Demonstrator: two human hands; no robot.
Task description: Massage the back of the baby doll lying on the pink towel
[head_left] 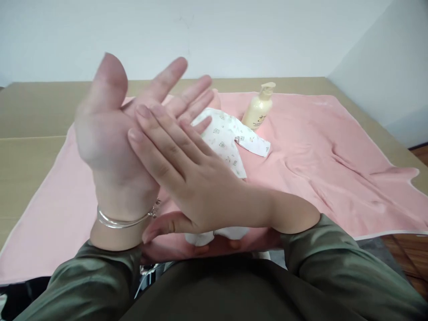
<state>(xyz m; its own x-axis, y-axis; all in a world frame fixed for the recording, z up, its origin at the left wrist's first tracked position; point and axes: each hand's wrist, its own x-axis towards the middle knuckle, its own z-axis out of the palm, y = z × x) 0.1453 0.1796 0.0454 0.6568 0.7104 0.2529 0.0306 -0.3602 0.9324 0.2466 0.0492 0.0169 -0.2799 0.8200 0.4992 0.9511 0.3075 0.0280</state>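
Observation:
My left hand point(123, 120), with a silver bangle at its wrist, is raised palm up with its fingers spread. Across its palm lie the fingertips of my right hand point(197, 178), whose fingers are stretched out. Neither hand holds an object. Behind and below them a white printed baby garment point(222, 133) is on a doll or baby, mostly hidden by my hands; small feet show near the front edge. A pale yellow pump bottle point(259, 109) stands tilted just beyond the garment's sleeve.
A pink blanket point(307, 147) with some wrinkles covers much of the tan table point(33, 107). A pale wall rises behind the table and at the right.

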